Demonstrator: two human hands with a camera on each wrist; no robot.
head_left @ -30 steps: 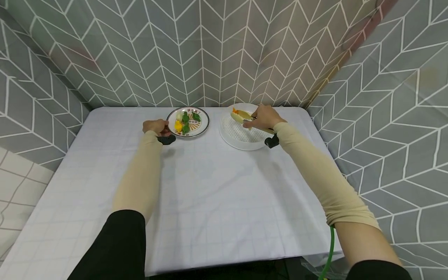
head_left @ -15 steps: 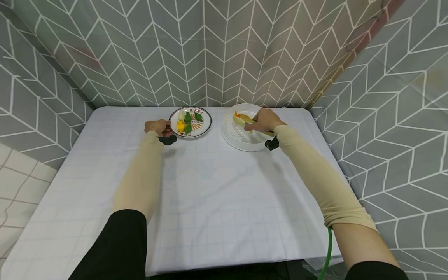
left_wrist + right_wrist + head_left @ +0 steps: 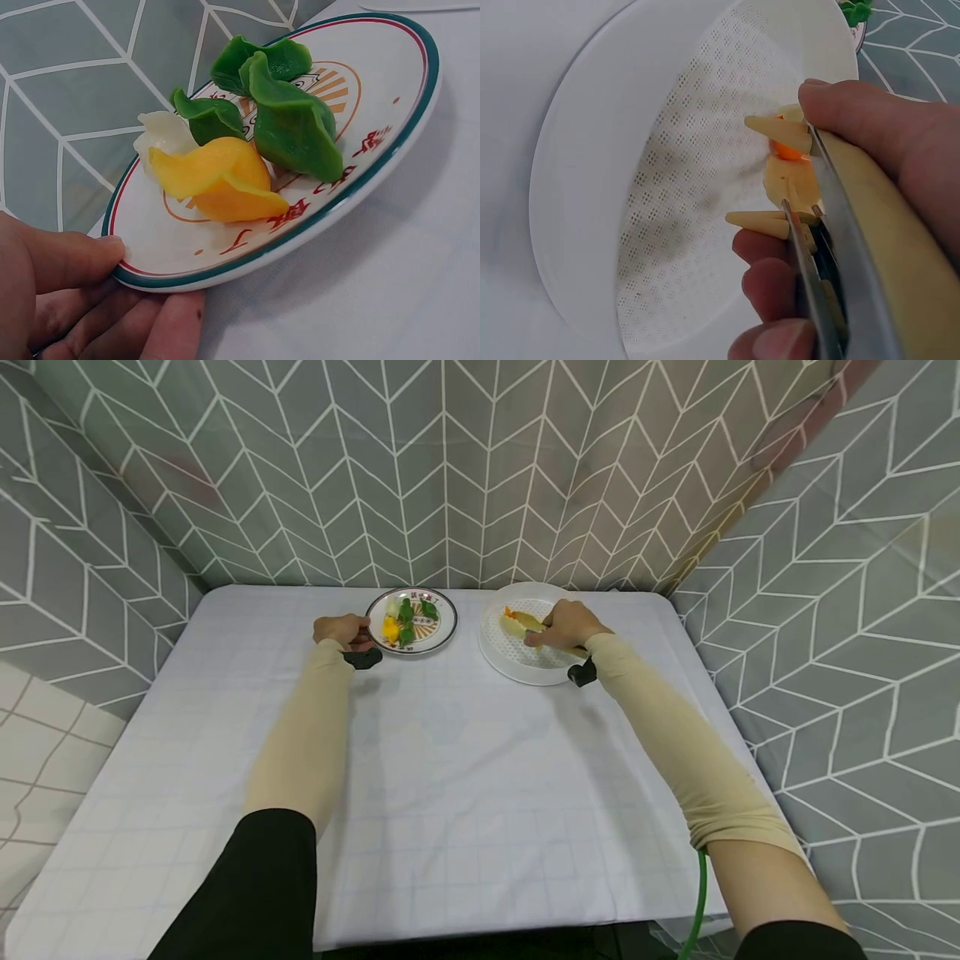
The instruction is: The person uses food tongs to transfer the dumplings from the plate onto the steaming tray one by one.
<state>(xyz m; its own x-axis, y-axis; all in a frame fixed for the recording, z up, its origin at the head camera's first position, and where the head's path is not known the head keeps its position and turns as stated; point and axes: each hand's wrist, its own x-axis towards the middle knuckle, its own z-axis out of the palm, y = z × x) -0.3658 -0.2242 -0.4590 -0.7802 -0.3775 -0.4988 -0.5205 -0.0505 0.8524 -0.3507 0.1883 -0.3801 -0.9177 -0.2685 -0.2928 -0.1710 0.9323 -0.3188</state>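
My left hand [image 3: 339, 631] holds the left rim of a round plate [image 3: 441, 638], thumb on top and fingers beneath. On the plate, in the left wrist view, sit a yellow dumpling [image 3: 225, 176], a white dumpling [image 3: 165, 139] partly hidden, and several green dumplings [image 3: 292, 124]. My right hand [image 3: 573, 622] grips a pair of tongs [image 3: 889, 247] with metal arms and beige tips. The tips hang apart over a white steamer basket [image 3: 513, 668]. Beyond them, partly hidden by tongs and fingers, show an orange piece [image 3: 787, 152] and a pale yellow piece [image 3: 791, 184].
A white cloth [image 3: 465, 777] covers the table, with plate and basket side by side near its far edge. Grey patterned curtains [image 3: 420, 468] stand behind and to the right. A green cord [image 3: 699, 893] hangs beside my right arm.
The head view shifts slightly, carrying plate and basket a little to the right. My right hand settles slightly lower with the tongs over the basket; the left keeps its hold on the plate.
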